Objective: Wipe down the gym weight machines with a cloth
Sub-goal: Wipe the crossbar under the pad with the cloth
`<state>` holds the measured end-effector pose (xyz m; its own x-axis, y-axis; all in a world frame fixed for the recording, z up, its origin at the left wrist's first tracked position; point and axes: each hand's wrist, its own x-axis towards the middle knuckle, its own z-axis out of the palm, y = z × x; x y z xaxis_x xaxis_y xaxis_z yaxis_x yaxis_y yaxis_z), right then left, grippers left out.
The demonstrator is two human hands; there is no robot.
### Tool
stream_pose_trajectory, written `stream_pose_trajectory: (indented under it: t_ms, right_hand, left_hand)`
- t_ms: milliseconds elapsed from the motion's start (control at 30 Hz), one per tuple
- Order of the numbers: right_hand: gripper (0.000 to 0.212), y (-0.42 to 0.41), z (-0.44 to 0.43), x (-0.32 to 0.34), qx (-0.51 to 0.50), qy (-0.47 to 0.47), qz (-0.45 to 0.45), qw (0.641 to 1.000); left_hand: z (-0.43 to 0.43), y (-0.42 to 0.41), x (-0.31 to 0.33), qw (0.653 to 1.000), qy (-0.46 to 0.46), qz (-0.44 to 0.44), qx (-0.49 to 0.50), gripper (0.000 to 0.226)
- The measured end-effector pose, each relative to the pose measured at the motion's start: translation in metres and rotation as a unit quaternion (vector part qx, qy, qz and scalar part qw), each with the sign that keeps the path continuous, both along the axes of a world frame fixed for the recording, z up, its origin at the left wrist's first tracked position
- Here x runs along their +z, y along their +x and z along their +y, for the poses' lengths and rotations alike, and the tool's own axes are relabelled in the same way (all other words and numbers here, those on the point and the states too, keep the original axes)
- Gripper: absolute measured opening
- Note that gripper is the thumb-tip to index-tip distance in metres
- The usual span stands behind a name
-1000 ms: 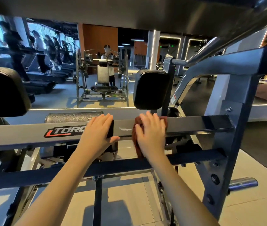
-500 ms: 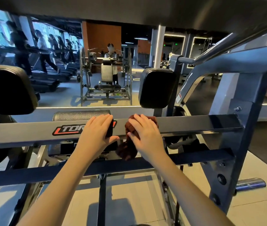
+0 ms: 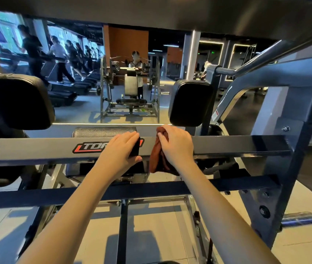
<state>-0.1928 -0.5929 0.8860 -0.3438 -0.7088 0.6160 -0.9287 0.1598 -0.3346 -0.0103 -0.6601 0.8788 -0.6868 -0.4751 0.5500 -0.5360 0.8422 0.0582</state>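
Our right hand, gripping the bunched brown cloth, has slid leftward along the grey crossbar toward our left hand, resting flat; that stretch looks wiped

Grey crossbar of the weight machine, brown cloth draped over it, both hands resting on top

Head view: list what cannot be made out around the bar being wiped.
- Logo on the grey bar: its end is covered by the left hand.
- Cloth: its upper part lies under the right hand.
- Left black pad: its mount is hidden.
- Warning sticker: too small to read.
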Motion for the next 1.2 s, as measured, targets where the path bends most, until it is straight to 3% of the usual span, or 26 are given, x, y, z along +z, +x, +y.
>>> stream_pose_trajectory:
  t_ms: [133, 233, 367, 433, 600, 800, 900, 1000, 1067, 1200]
  right_hand:
    - [0.038, 0.033, 0.014, -0.029, 0.069, -0.009, 0.059, 0.996]
    - [0.04, 0.008, 0.02, -0.029, 0.122, 0.012, 0.075, 0.99]
    - [0.031, -0.005, 0.005, -0.007, 0.018, -0.015, -0.005, 1.0]
    - [0.034, 0.017, 0.0, -0.011, -0.006, -0.017, -0.003, 1.0]
    - [0.044, 0.029, 0.017, -0.029, 0.118, 0.015, 0.085, 0.989]
    - [0.045, 0.016, 0.018, -0.029, -0.026, -0.012, -0.005, 1.0]
    - [0.048, 0.052, 0.015, -0.037, 0.047, 0.008, 0.017, 0.999]
    - [0.05, 0.038, 0.024, -0.029, 0.103, 0.036, 0.046, 0.993]
    - [0.049, 0.013, 0.033, -0.028, 0.082, 0.029, 0.045, 0.995]
    - [0.048, -0.009, 0.047, -0.034, -0.062, 0.008, -0.023, 0.998]
  left_hand:
    - [-0.003, 0.014, 0.004, 0.999, -0.005, 0.004, 0.037, 0.076]
    - [-0.003, 0.028, -0.001, 0.998, -0.003, -0.001, 0.063, 0.078]
    - [-0.002, 0.03, 0.001, 0.998, 0.023, 0.003, 0.061, 0.075]
    - [-0.001, 0.029, 0.004, 0.997, 0.039, 0.007, 0.063, 0.075]
    - [0.002, 0.03, 0.004, 0.995, 0.059, 0.026, 0.072, 0.075]
    - [0.007, 0.03, 0.009, 0.995, 0.068, 0.023, 0.075, 0.073]
    - [0.009, 0.03, 0.01, 0.995, 0.069, 0.022, 0.075, 0.073]
    - [0.011, 0.029, 0.01, 0.994, 0.07, 0.036, 0.072, 0.069]
    - [0.01, 0.03, 0.01, 0.995, 0.065, 0.043, 0.06, 0.063]
    - [0.001, 0.033, 0.002, 0.998, 0.023, 0.048, 0.03, 0.063]
